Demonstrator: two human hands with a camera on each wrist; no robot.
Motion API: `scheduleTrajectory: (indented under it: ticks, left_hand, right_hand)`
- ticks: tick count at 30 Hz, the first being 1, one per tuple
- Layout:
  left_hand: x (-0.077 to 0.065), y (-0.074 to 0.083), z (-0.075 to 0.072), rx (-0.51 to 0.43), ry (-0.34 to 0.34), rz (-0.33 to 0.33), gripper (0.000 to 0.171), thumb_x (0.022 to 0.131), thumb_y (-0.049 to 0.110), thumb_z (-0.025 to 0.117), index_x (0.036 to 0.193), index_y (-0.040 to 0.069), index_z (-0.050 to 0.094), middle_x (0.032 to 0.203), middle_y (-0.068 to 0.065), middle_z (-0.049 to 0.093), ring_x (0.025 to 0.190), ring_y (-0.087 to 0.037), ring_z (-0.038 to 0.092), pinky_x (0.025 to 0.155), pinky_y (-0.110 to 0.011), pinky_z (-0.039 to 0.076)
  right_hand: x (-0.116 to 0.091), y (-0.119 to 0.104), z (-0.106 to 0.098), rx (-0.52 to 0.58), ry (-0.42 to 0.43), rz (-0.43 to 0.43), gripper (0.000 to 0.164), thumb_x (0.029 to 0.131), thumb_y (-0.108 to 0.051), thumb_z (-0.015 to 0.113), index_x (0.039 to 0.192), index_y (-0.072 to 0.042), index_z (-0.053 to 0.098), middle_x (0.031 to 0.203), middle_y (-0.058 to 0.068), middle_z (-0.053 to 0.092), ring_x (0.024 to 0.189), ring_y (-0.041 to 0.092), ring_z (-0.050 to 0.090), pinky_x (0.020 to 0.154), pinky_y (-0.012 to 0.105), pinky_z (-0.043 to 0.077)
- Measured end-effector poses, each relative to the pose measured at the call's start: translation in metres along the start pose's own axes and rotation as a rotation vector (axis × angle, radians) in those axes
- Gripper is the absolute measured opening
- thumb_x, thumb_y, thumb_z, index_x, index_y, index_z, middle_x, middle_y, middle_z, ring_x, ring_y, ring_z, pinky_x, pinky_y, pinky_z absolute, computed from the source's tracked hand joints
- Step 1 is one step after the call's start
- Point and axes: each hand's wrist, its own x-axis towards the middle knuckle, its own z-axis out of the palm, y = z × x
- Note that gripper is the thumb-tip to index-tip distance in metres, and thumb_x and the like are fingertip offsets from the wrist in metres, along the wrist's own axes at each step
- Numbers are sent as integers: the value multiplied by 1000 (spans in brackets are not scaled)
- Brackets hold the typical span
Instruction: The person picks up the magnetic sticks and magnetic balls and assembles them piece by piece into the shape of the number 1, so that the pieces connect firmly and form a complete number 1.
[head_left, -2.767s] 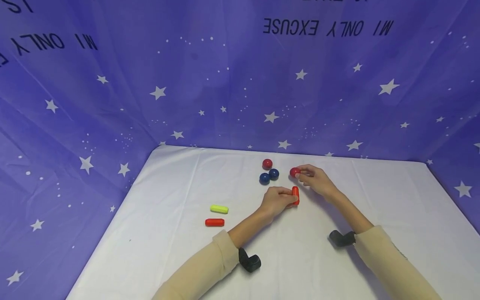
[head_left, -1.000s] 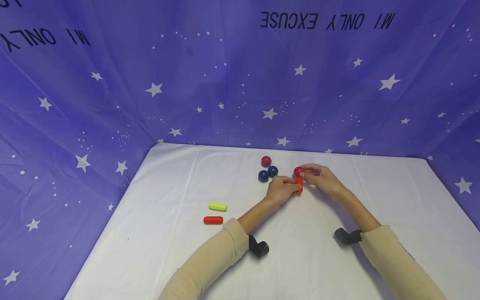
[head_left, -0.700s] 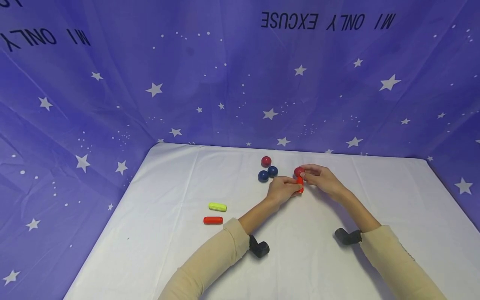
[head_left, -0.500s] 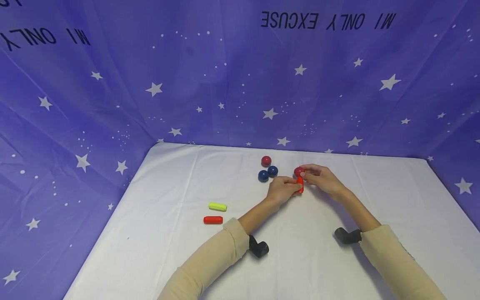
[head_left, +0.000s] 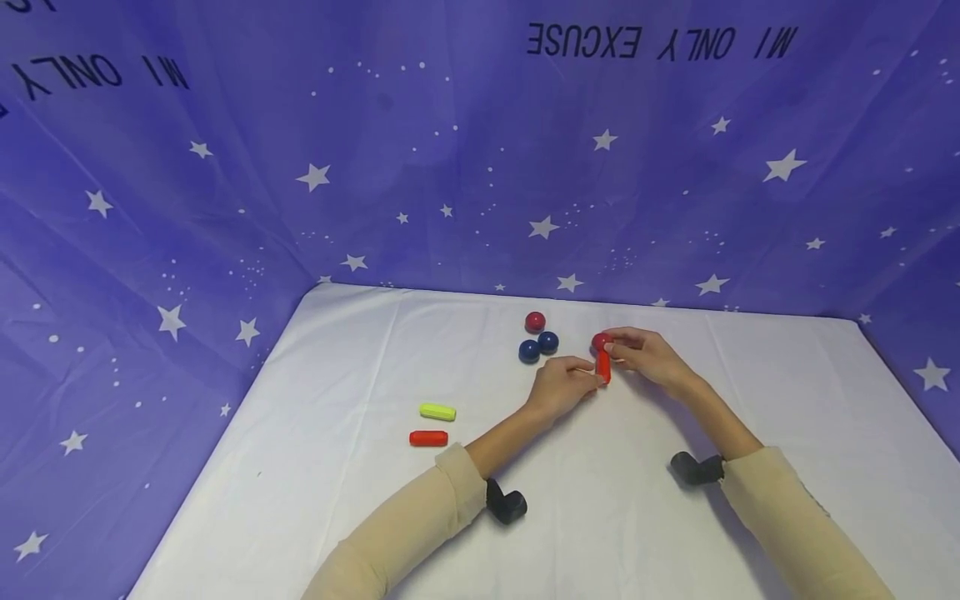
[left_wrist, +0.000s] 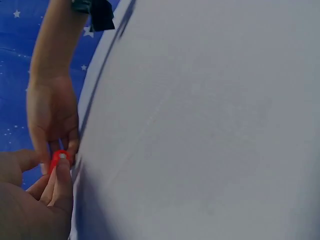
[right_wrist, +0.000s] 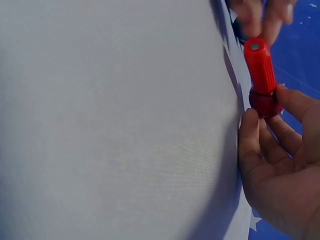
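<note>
My right hand (head_left: 651,358) pinches a glossy red ball (head_left: 601,341) between thumb and fingertips. A red ribbed magnetic rod (right_wrist: 261,70) stands out from that ball, end against it, with a small silvery disc in its free end. My left hand (head_left: 561,388) is beside the rod, its fingers loosened; in the right wrist view its blurred fingertips (right_wrist: 248,22) lie just beyond the free end. Left of the hands, another red ball (head_left: 535,322) sits behind two dark blue balls (head_left: 529,352) on the white cloth.
A yellow-green rod (head_left: 437,412) and a second red rod (head_left: 428,438) lie on the left part of the white-covered table (head_left: 300,500). Purple star-printed cloth (head_left: 420,167) hangs around the back and sides. Each wrist carries a black camera mount (head_left: 507,505).
Both hands came together and the red rod met the red ball. Since half a second ago, my left fingers have let go of the rod, which stays on the ball in my right hand.
</note>
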Motion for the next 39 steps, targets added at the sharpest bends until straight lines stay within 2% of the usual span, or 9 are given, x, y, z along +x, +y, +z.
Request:
scheduleTrajectory:
  ticks: [6,11,14,21,23,26,30,39]
  left_hand:
    - [-7,7,-19,25,7,123,27,90,7,69,113,-6,69,85,-2,74,75,-6,69,69,-19,54]
    - [-10,12,-39,58,35,208,23,92,10,68,112,-2,70,93,-1,74,85,-7,70,75,-21,54]
    - [-10,12,-50,88,76,257,20,92,10,70,109,0,72,94,-3,74,85,-9,69,76,-21,54]
    - [-6,4,-68,92,183,320,23,90,4,71,110,-7,70,99,-14,71,91,-21,69,80,-25,56]
    - [-4,2,-71,118,204,323,26,89,3,72,112,-8,69,106,-17,70,97,-27,68,84,-29,55]
    - [-2,-3,-75,217,218,304,35,87,7,74,119,-5,67,115,-19,66,104,-33,65,91,-36,53]
    - [0,-7,-78,338,196,261,44,86,10,78,126,-2,64,117,-19,65,104,-32,64,91,-40,51]
    - [6,-13,-76,394,165,207,45,84,8,79,126,-3,63,115,-19,65,103,-29,65,92,-37,51]
  right_hand:
    - [3,1,-1,-45,13,1,53,100,-27,64,139,6,51,126,28,60,102,28,65,80,27,55]
    - [5,0,-3,-77,25,6,52,100,-27,64,140,4,52,124,26,61,103,31,63,79,27,55]
    - [8,1,-4,-91,26,-2,50,100,-25,64,139,3,52,122,26,61,101,32,63,77,28,55]
    - [15,2,-8,-140,28,-37,46,100,-22,63,137,4,54,120,25,62,98,32,63,74,29,55]
    - [17,2,-8,-151,31,-44,45,100,-21,63,136,4,54,119,25,62,97,32,63,74,29,55]
    - [18,3,-9,-167,40,-48,46,100,-22,63,136,4,54,119,25,62,96,32,63,73,29,55]
    - [17,4,-10,-176,47,-34,48,100,-24,63,137,4,53,122,26,61,98,33,64,75,29,56]
    - [19,4,-12,-129,33,-19,49,100,-22,63,141,3,51,128,26,57,110,35,56,77,26,55]
